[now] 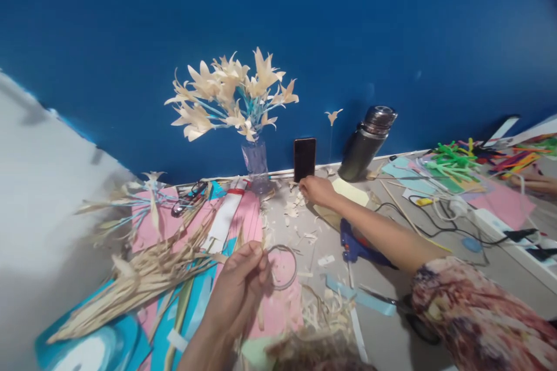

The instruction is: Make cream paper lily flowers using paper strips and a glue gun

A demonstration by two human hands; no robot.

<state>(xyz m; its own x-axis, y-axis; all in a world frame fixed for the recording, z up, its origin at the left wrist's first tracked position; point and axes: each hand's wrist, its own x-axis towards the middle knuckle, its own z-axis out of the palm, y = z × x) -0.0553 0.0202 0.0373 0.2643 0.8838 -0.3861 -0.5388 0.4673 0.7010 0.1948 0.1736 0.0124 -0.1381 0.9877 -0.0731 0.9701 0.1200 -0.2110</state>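
Observation:
My left hand (246, 271) is closed in a pinch at the lower middle, with a thin grey ring (295, 271), perhaps coiled wire, at its fingertips. Pink paper shows through the ring. My right hand (317, 191) reaches forward to the foot of an upright smartphone (304, 157). Its fingers are bent together, and whatever they hold is hidden. Pale husk scraps (293, 206) lie beside that hand. Left of the phone, a clear vase (256, 162) holds cream husk flowers (226, 84) on light blue stems. A single flower (333, 117) stands on a thin stem to the right.
Dried husks (143, 284) cover coloured paper at left, near a ribbon roll (87, 353). A blue glue gun (359, 249) and scissors (418, 319) lie under my right arm. A dark flask (365, 148) leans by the blue wall. Cables, a power strip (517, 246) and green pipe cleaners (455, 162) occupy the right.

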